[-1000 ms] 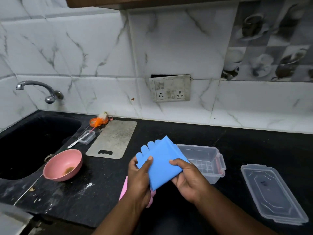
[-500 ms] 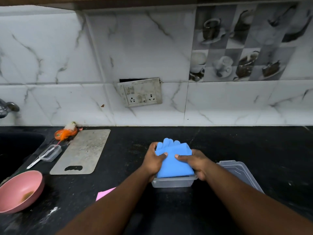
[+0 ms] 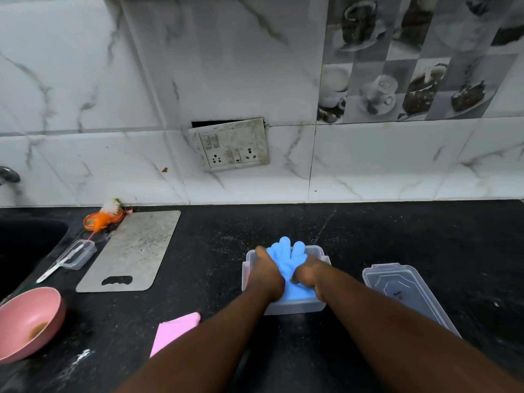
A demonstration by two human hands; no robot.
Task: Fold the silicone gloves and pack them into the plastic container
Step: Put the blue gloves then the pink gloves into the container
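**Blue glove pressed down into the clear container**

Both hands now push the folded blue silicone glove (image 3: 286, 259) into the clear rectangular plastic container (image 3: 317, 252) on the black stone counter (image 3: 397, 231). Half a second ago the glove sat high above the rim, pinched at its near edge; now it lies lower, most of it inside the walls, with only its fingertips poking over the far rim. The left hand (image 3: 266, 275) lies flat and palm-down on the glove's left side, fingers together, pressing rather than gripping. The right hand (image 3: 310, 275) bears down on the right side with its fingers curled under; whether it pinches the silicone or only pushes, I cannot tell.

The folded pink silicone glove (image 3: 175, 331) lies on the counter to the near left of the container, partly hidden by the left forearm, more of it showing than before. The clear plastic lid (image 3: 408, 296) rests just right of the container, apart from it. Further left stay the grey cutting board (image 3: 133, 251) and the pink bowl (image 3: 27, 321).
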